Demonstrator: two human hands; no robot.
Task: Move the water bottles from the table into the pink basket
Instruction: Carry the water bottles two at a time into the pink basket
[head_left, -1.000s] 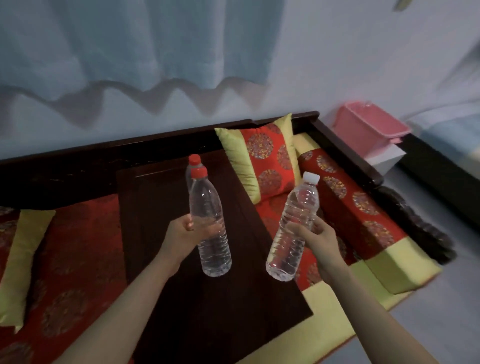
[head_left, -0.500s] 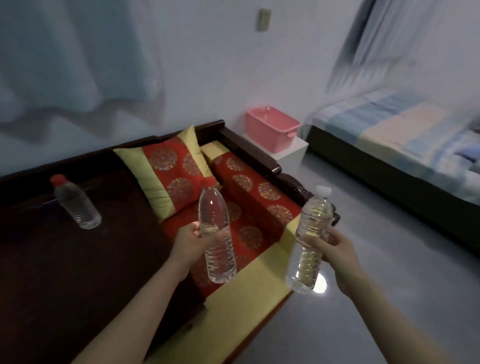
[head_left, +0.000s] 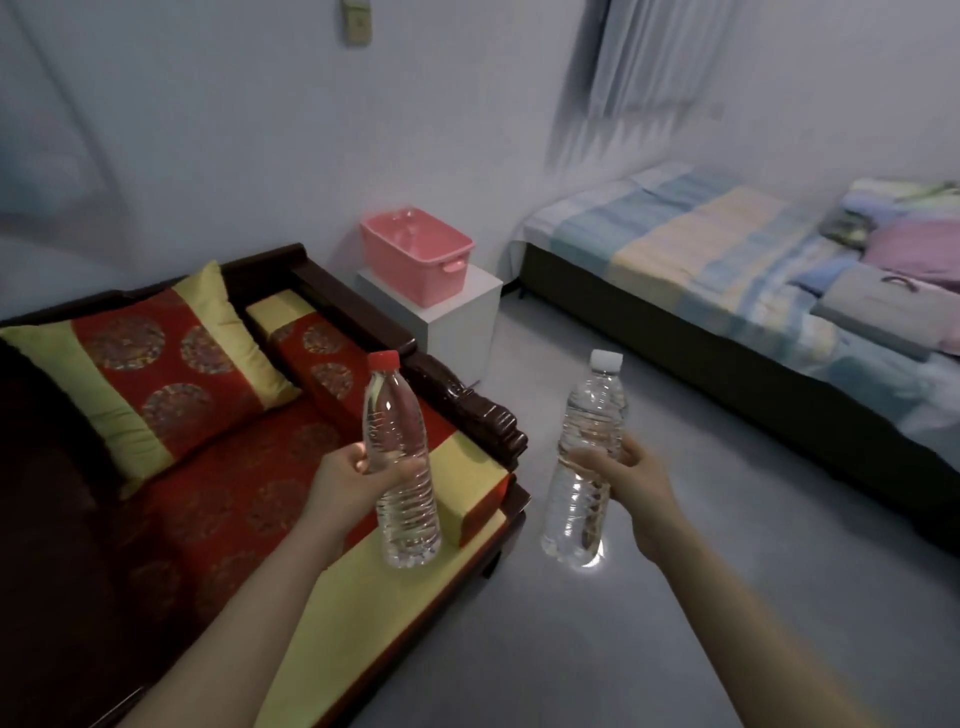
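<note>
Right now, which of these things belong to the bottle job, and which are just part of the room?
Part of the job:
clear red-capped plastic bottle in the left hand
clear white-capped plastic bottle in the right hand
pink plastic basket on the white cabinet

Just lying about:
red and yellow patterned cushion
dark wooden sofa
striped bed

Bed (head_left: 727, 270) cut off at R edge.
</note>
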